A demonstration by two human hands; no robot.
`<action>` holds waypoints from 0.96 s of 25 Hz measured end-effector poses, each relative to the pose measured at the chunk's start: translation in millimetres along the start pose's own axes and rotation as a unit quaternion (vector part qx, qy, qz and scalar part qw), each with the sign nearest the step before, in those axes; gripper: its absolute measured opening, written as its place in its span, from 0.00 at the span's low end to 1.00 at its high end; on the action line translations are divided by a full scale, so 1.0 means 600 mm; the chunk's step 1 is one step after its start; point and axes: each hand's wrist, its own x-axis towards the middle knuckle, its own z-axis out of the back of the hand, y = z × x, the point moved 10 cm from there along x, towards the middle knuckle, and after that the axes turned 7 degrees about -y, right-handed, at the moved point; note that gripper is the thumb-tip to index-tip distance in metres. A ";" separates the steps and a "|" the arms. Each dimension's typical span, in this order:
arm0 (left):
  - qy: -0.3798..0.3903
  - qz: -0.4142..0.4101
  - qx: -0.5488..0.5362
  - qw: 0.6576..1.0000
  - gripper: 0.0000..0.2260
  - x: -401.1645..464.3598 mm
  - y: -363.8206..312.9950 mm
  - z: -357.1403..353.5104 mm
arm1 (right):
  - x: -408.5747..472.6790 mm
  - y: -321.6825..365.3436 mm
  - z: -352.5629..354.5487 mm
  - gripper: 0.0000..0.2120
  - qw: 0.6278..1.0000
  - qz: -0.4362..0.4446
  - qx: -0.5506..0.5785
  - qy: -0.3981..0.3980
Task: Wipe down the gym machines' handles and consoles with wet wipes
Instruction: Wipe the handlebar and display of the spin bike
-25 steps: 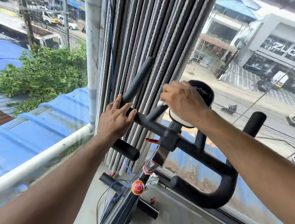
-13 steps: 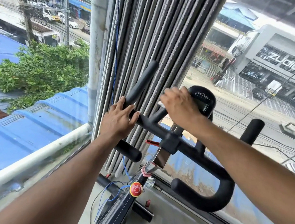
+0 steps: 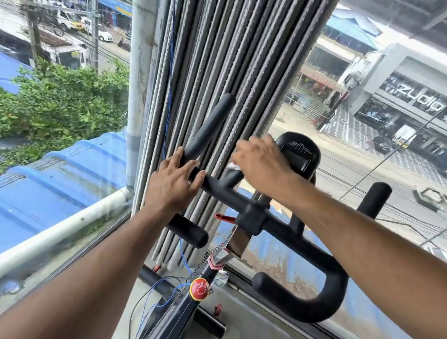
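Head view, looking down over an exercise bike set against a window. Black handlebar (image 3: 249, 210) seen across the middle of the frame, with an upright grip (image 3: 208, 125) rising at its left end and a curved loop at lower right. Left hand (image 3: 171, 185) is laid on the bar at the foot of that grip; fingers (image 3: 187, 166) are draped over the foam with the thumb beneath, a loose steadying hold. Right hand (image 3: 262, 163) is placed over the short stem just left of the console (image 3: 300, 154), fingers curled down round a white wet wipe (image 3: 234, 166), of which only a small corner is shown. Console is uncovered, its dark screen facing the camera. A red knob (image 3: 199, 289) is noted on the frame below, blue wires (image 3: 157, 295) trailing beside it.

Step judged to be in hand: wiping of the stem and console area; right-side grips judged not yet reached.

Risks: wipe could be bunched so small that bare fingers, not cloth, are dragged over the surface. Excess moisture could be pressed into the console's screen edge. Loose wires could be snagged if the arm is dropped low.
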 end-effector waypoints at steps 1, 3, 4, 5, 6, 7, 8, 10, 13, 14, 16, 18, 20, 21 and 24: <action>0.001 0.000 -0.001 1.000 0.23 0.000 0.001 -0.002 | 0.017 -0.036 0.001 0.11 1.000 -0.028 -0.007 0.009; 0.002 -0.001 0.001 1.000 0.23 0.000 0.002 -0.004 | 0.045 -0.102 -0.004 0.12 0.994 -0.081 0.030 0.071; 0.001 -0.001 0.002 1.000 0.23 0.000 0.001 -0.003 | 0.057 -0.131 -0.008 0.13 0.987 -0.101 0.058 0.108; 0.000 -0.002 0.002 1.000 0.23 0.000 0.000 -0.001 | 0.067 -0.157 -0.011 0.14 0.981 -0.115 0.081 0.135; -0.001 -0.005 0.003 1.000 0.23 -0.001 -0.002 -0.001 | 0.074 -0.180 -0.017 0.14 0.975 -0.125 0.094 0.158; -0.002 -0.008 0.005 1.000 0.23 -0.001 -0.003 0.000 | 0.078 -0.199 -0.022 0.15 0.971 -0.129 0.093 0.180; -0.003 -0.010 0.006 1.000 0.23 -0.002 -0.004 0.001 | 0.082 -0.212 -0.027 0.15 0.968 -0.126 0.087 0.200; -0.007 -0.008 0.001 1.000 0.23 -0.001 -0.004 0.002 | 0.087 -0.216 -0.034 0.14 0.960 -0.111 0.096 0.237; -0.010 -0.005 -0.005 1.000 0.23 0.000 -0.004 0.005 | 0.095 -0.168 -0.038 0.11 0.958 -0.063 0.108 0.259; -0.009 -0.006 -0.003 1.000 0.23 0.000 -0.005 0.004 | 0.096 -0.143 -0.041 0.11 0.957 -0.044 0.108 0.264; -0.004 -0.007 -0.002 1.000 0.23 0.000 -0.004 0.003 | 0.094 -0.093 -0.045 0.09 0.956 0.005 0.112 0.271; -0.005 -0.004 -0.004 1.000 0.23 0.000 0.002 0.002 | 0.089 -0.076 -0.039 0.08 0.960 0.043 0.101 0.259; -0.006 -0.002 -0.009 1.000 0.22 0.000 0.002 0.001 | 0.087 -0.110 -0.027 0.06 0.965 0.025 0.096 0.243; -0.006 -0.003 -0.010 1.000 0.22 0.001 0.000 0.001 | 0.087 -0.136 -0.020 0.06 0.968 0.002 0.093 0.234; -0.009 -0.004 -0.009 1.000 0.22 0.003 -0.002 0.002 | 0.084 -0.170 -0.018 0.06 0.966 -0.033 0.115 0.229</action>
